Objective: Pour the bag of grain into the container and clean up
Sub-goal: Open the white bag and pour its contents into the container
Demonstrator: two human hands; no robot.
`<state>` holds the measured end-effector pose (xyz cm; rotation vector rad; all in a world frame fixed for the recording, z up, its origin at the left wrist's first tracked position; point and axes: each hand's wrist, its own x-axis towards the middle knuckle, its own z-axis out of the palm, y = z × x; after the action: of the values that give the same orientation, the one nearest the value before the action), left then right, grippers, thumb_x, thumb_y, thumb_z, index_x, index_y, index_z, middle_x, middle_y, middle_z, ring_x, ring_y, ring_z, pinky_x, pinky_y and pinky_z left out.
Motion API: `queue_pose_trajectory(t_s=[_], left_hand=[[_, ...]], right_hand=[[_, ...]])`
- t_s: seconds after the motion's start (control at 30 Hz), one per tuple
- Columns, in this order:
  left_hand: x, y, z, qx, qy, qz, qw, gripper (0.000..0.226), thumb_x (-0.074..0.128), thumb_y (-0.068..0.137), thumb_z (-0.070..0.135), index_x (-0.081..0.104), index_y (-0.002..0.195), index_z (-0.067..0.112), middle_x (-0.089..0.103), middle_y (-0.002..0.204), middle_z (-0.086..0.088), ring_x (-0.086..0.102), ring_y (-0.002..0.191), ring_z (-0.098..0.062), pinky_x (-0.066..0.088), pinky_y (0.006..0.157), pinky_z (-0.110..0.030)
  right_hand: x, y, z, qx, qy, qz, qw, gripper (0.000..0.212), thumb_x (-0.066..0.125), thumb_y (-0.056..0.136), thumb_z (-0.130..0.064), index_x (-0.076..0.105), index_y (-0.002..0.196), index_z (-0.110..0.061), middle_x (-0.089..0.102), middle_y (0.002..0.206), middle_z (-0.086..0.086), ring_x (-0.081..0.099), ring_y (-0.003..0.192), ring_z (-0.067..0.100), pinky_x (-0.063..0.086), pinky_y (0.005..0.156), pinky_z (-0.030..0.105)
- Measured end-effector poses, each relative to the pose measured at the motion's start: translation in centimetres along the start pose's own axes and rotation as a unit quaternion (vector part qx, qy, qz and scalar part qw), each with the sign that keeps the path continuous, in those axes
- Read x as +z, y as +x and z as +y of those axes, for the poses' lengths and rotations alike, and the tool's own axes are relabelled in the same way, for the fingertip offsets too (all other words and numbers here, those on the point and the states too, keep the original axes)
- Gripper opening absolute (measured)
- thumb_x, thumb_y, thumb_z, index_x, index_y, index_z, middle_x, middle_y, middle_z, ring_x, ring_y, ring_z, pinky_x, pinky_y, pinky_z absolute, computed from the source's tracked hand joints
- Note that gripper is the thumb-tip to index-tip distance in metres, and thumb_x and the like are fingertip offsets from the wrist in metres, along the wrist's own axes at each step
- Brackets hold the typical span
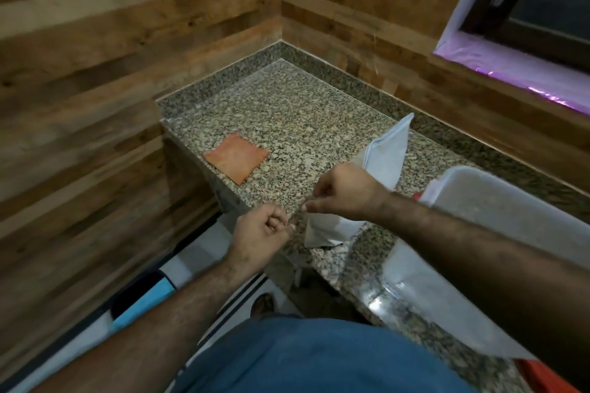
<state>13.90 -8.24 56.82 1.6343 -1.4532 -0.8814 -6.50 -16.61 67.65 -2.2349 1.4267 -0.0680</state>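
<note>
**Hands meet over the bag at the table's edge**

Your right hand (343,193) reaches across the white bag (381,163), its fingers (314,206) pinched narrow on what looks like a thin strip or thread, too blurred to name. Your left hand (260,236) hovers just beside it with fingers curled tight; whether it pinches the same strip you cannot tell. The bag stands behind your right fingers on the speckled table (287,112). The translucent container (510,201) sits beyond your right forearm. An orange cloth (236,158) lies flat, well ahead of your left fingers.
</note>
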Motion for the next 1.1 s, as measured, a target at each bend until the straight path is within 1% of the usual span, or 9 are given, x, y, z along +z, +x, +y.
queue_pose_trajectory(t_s=[0.1,0.2,0.3,0.4,0.6,0.73,0.8,0.9,1.1], left_hand=[[0.8,0.3,-0.2,0.0,-0.001,-0.007,1.0,0.018,0.085,0.08,0.005,0.08,0.087,0.021,0.074,0.074,0.012,0.06,0.06,0.005,0.049,0.061,-0.016],[1.7,0.5,0.7,-0.005,-0.025,-0.016,1.0,0.025,0.09,0.079,0.015,0.083,0.103,0.02,0.076,0.08,0.011,0.057,0.058,0.004,0.05,0.061,-0.02],[2.6,0.9,3.3,0.041,-0.01,-0.004,0.999,0.04,0.094,0.077,0.031,0.081,0.114,0.021,0.076,0.088,0.006,0.063,0.064,-0.004,0.053,0.059,-0.02],[3.4,1.8,5.6,0.093,0.063,0.035,0.993,0.02,0.089,0.083,0.038,0.082,0.092,0.023,0.068,0.074,0.013,0.059,0.063,0.0,0.039,0.054,-0.006],[3.5,2.3,6.1,0.203,0.169,0.068,0.962,0.015,0.081,0.087,0.019,0.074,0.075,0.014,0.057,0.067,0.008,0.05,0.061,-0.012,0.026,0.054,-0.017],[3.2,2.5,4.7,0.224,0.166,0.049,0.959,0.026,0.077,0.086,0.022,0.059,0.068,0.018,0.047,0.065,0.01,0.044,0.059,-0.012,0.023,0.055,-0.015],[2.9,2.8,4.5,0.247,0.162,0.038,0.955,0.029,0.07,0.087,0.028,0.05,0.066,0.024,0.043,0.063,0.011,0.041,0.058,-0.011,0.022,0.055,-0.015],[2.2,3.4,4.7,0.275,0.149,0.003,0.95,0.028,0.059,0.081,0.036,0.037,0.065,0.029,0.029,0.059,0.018,0.032,0.052,-0.002,0.017,0.054,-0.015],[1.9,5.9,3.6,0.326,0.139,-0.067,0.933,0.03,0.057,0.074,0.034,0.032,0.059,0.027,0.027,0.053,0.009,0.027,0.048,-0.012,0.014,0.05,-0.016]], right_hand=[[0.1,-0.1,-0.4,0.028,0.094,0.012,0.995,0.013,0.09,0.083,-0.029,0.083,0.082,-0.018,0.072,0.069,-0.012,0.063,0.059,-0.003,0.045,0.056,0.018],[-0.7,-1.0,0.0,0.074,0.218,0.061,0.971,0.019,0.086,0.089,-0.022,0.08,0.079,-0.007,0.076,0.068,-0.002,0.059,0.048,-0.005,0.042,0.045,0.01],[-1.7,-1.9,0.9,0.096,0.253,0.083,0.959,0.018,0.082,0.093,-0.02,0.078,0.082,-0.006,0.08,0.075,0.006,0.068,0.058,0.009,0.051,0.048,0.022],[-2.0,-2.7,1.0,0.1,0.303,0.093,0.943,0.017,0.08,0.094,-0.014,0.074,0.087,0.001,0.08,0.079,0.014,0.075,0.067,0.023,0.059,0.06,0.033],[-1.9,-2.6,1.9,0.112,0.221,0.126,0.961,0.015,0.076,0.098,-0.016,0.077,0.085,-0.008,0.08,0.075,0.006,0.08,0.071,0.022,0.068,0.069,0.037],[-3.0,-1.6,3.8,0.171,0.185,0.18,0.951,0.013,0.074,0.099,-0.018,0.076,0.087,-0.013,0.078,0.079,0.003,0.077,0.073,0.014,0.06,0.058,0.024],[-4.4,-0.6,5.7,0.2,0.173,0.205,0.942,0.017,0.074,0.099,-0.018,0.077,0.083,-0.012,0.078,0.078,0.005,0.077,0.074,0.016,0.062,0.061,0.027],[-7.3,1.5,8.8,0.249,0.182,0.245,0.919,0.017,0.077,0.096,-0.015,0.078,0.081,-0.009,0.078,0.078,0.007,0.079,0.077,0.02,0.068,0.078,0.041],[-12.4,6.0,15.4,0.364,0.198,0.348,0.841,0.017,0.082,0.09,-0.022,0.081,0.103,-0.011,0.079,0.099,0.005,0.077,0.09,0.024,0.067,0.083,0.039]])
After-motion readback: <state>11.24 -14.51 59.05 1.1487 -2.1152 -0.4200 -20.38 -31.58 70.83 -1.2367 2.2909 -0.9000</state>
